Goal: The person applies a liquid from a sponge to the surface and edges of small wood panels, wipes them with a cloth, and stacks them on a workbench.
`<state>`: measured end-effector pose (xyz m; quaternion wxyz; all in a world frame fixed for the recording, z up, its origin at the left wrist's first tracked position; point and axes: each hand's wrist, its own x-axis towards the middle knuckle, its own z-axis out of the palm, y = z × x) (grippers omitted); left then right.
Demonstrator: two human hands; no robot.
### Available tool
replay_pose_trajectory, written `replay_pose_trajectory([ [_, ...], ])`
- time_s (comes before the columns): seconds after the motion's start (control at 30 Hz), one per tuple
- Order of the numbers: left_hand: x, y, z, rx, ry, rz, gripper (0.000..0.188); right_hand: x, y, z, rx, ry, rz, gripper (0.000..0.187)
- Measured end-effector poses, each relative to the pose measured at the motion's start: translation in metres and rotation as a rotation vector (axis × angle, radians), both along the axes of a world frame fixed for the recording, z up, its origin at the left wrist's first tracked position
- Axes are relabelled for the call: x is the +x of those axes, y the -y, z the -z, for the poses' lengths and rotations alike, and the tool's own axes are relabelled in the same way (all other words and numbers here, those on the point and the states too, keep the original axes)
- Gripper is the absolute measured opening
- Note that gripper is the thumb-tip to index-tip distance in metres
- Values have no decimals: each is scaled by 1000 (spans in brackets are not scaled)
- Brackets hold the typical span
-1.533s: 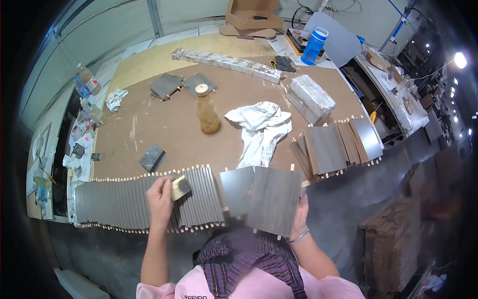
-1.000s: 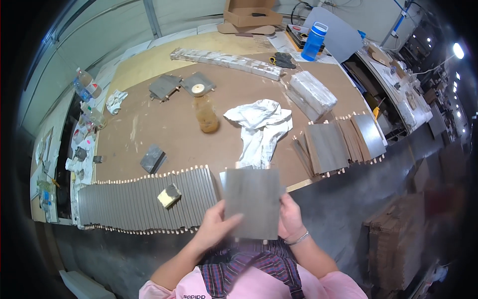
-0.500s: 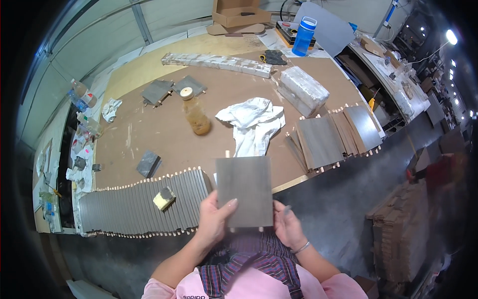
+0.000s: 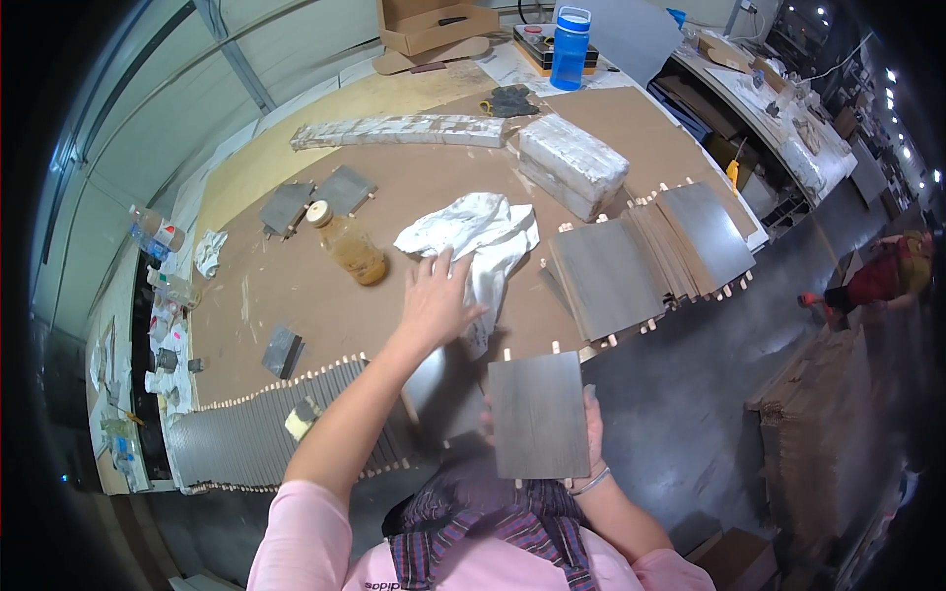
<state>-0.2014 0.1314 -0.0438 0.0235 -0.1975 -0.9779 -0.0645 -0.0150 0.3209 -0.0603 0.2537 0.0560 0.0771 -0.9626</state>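
Observation:
My right hand [image 4: 594, 430] grips a grey-brown wooden panel [image 4: 540, 419] with pale dowel pegs at its top and bottom edges. The panel's face is toward me, and some of that hand's fingers are behind it. My left hand [image 4: 439, 303] reaches over the table, fingers spread, at the near left side of a crumpled white cloth [image 4: 507, 234]. Whether the fingertips touch the cloth I cannot tell. Under my left forearm runs a long row of similar panels standing on edge [image 4: 251, 433], with a yellow and grey sponge [image 4: 302, 421] on top.
A jar of amber liquid [image 4: 350, 251] stands left of the cloth. Stacked panels [image 4: 616, 276] lie at the right edge, near a wrapped white block [image 4: 574, 163]. A small grey block [image 4: 283, 351] sits behind the row. A blue bottle [image 4: 570, 54] stands at the back.
My left hand has let go of the panel and moved up to the cloth. The panel, in my right hand, has shifted right and slightly down.

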Motion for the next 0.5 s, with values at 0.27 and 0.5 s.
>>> replay_pose_trajectory([
  [0.27,-83,-23,73,78,127,-111,67,-22,-13,9,-99,42,-74,82],
  [0.5,-64,-6,-54,570,-278,-22,22,-55,-11,28,-135,86,-182,79],
])
